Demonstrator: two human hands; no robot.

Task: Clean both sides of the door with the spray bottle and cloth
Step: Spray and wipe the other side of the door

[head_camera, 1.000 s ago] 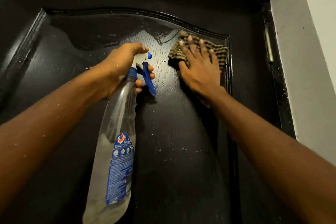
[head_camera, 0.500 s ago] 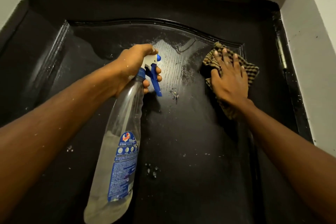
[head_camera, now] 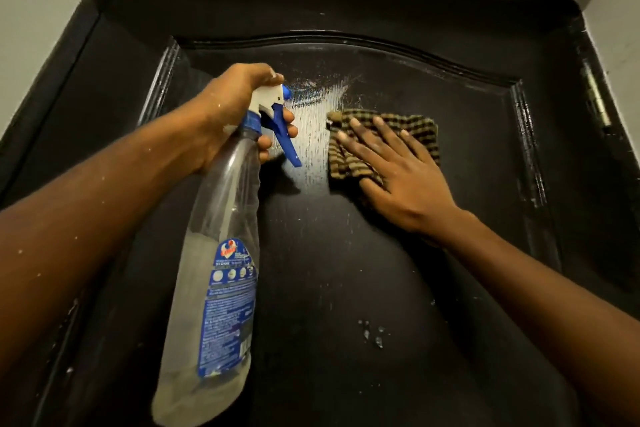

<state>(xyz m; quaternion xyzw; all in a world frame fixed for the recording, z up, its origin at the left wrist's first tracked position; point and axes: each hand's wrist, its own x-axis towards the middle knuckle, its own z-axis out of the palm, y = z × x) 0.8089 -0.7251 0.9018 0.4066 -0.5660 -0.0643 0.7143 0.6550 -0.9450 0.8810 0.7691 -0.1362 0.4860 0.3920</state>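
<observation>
A black panelled door (head_camera: 346, 270) fills the view, wet and shiny near its upper middle. My left hand (head_camera: 235, 107) grips the neck of a clear spray bottle (head_camera: 221, 253) with a white head and blue trigger, fingers curled round the trigger. The bottle hangs tilted, its blue label facing me. My right hand (head_camera: 398, 170) presses flat, fingers straight, on a brown checked cloth (head_camera: 412, 128) against the upper panel, just right of the wet streak.
The door's raised moulding (head_camera: 346, 45) arches across the top of the panel. A metal hinge (head_camera: 595, 97) sits on the right edge by the pale wall (head_camera: 620, 10). Another pale wall (head_camera: 41, 10) flanks the left. Droplets (head_camera: 372, 333) dot the lower panel.
My right hand has slid the cloth left and down from the panel's right edge toward the middle. The view has tipped up, showing more of the door's top. The left hand stays on the bottle.
</observation>
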